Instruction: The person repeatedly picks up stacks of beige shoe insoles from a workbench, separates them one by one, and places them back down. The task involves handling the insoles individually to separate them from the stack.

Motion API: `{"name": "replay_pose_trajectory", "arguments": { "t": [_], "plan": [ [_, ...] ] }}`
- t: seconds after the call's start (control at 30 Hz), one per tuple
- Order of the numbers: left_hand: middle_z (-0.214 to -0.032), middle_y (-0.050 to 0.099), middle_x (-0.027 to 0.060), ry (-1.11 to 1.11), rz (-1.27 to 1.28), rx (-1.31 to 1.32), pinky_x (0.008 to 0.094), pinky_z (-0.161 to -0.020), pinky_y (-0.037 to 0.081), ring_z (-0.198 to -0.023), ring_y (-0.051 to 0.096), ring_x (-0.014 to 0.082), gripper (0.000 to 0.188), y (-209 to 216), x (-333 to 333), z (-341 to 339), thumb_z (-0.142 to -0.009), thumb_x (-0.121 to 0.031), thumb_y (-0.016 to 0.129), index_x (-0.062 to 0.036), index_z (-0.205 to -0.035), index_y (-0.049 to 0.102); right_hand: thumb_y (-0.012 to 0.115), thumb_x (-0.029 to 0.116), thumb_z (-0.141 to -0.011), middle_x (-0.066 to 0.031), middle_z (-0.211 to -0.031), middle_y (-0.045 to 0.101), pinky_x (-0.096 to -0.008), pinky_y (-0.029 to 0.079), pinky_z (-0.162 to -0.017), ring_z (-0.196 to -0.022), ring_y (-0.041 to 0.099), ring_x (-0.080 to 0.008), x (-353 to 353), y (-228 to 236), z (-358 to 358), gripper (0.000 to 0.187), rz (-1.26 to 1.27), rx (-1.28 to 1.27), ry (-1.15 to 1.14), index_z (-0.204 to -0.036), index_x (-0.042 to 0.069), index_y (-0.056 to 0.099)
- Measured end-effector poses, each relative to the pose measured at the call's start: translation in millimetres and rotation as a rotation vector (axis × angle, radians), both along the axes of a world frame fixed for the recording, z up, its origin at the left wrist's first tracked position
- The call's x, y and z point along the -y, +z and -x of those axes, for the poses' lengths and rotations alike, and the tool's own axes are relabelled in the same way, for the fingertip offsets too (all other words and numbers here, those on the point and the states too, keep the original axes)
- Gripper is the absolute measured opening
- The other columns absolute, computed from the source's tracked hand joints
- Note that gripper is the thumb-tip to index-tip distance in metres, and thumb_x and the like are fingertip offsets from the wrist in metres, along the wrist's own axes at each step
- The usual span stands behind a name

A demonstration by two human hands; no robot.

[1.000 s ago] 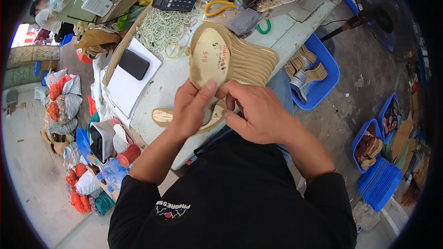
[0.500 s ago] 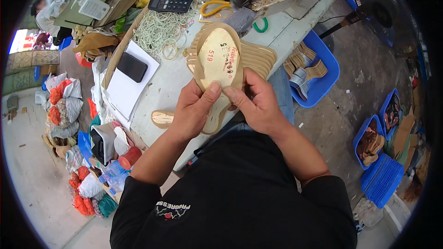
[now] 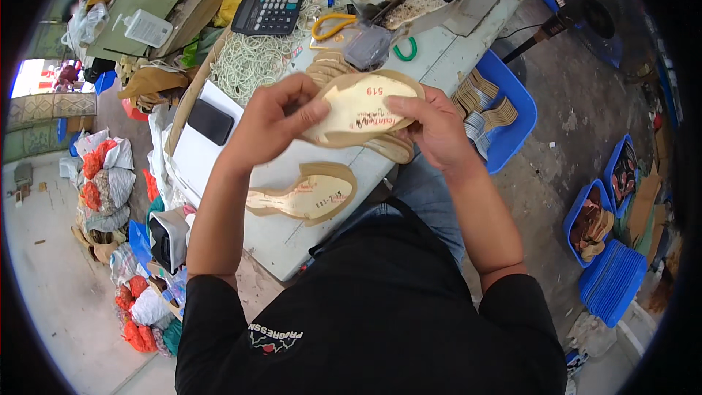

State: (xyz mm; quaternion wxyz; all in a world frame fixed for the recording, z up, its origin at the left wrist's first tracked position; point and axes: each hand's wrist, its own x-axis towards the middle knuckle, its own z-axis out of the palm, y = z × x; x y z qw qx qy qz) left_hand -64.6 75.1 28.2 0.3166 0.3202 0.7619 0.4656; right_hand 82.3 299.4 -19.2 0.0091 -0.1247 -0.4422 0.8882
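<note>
Head view shows the left hand (image 3: 269,123) and right hand (image 3: 441,128) gripping a flat cream-and-tan insole (image 3: 358,106) above the long white table (image 3: 267,241). Another flat tan insole with a cream patch (image 3: 314,196) lies on the table's near side, and layered tan insoles (image 3: 330,66) sit farther across it. The held one isn't put down yet; I can't tell how many are done or left.

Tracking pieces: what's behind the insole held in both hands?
Behind the held insole, more tan insoles show at its upper left and lower right. It covers whatever lies between, so their number can't be seen.
</note>
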Motion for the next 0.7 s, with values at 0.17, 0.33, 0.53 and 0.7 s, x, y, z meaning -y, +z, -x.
{"name": "replay_pose_trajectory", "arguments": {
  "t": [0.17,0.33,0.53,0.7],
  "plan": [
    [-0.087,0.061,-0.0058,-0.124,-0.084,0.112,0.0205,-0.068,0.042,-0.079,0.053,0.002,0.023,-10,-46,63,-0.099,-0.025,0.071,-0.0053,-0.107,0.061,0.068,0.017,-0.099,-0.0019,-0.099,0.073,-0.02,0.051,-0.068,-0.077,0.063,-0.0033,-8,-12,25,0.025,0.025,-0.04,-0.222,-0.117,0.0,0.07],
    [-0.083,0.061,-0.0065,-0.25,-0.085,0.191,0.0196,-0.066,0.041,-0.075,0.052,0.001,0.021,-10,-60,100,-0.098,-0.023,0.073,-0.0054,-0.102,0.063,0.071,0.011,-0.098,-0.0083,-0.105,0.074,-0.0225,0.056,-0.076,-0.088,0.069,-0.0091,-10,-1,31,0.027,-0.022,-0.104,-0.224,-0.12,-0.004,0.067],
    [-0.086,0.064,-0.0057,-0.183,-0.072,0.219,0.0202,-0.069,0.043,-0.077,0.056,0.0023,0.02,-6,-46,111,-0.097,-0.024,0.073,-0.005,-0.099,0.066,0.083,0.018,-0.088,-0.0032,-0.091,0.068,-0.0221,0.05,-0.065,-0.076,0.06,-0.0059,8,-12,61,0.028,-0.181,-0.141,-0.422,-0.099,0.0,0.064],
    [-0.085,0.066,-0.005,-0.044,-0.054,0.162,0.0201,-0.068,0.044,-0.076,0.056,0.0032,0.023,-13,-24,113,-0.095,-0.025,0.076,-0.0045,-0.101,0.069,0.092,0.027,-0.076,0.0044,-0.076,0.049,-0.024,0.038,-0.055,-0.065,0.041,-0.0054,15,-13,81,0.047,-0.466,-0.05,-0.596,-0.079,0.007,0.05]
  ]
}}
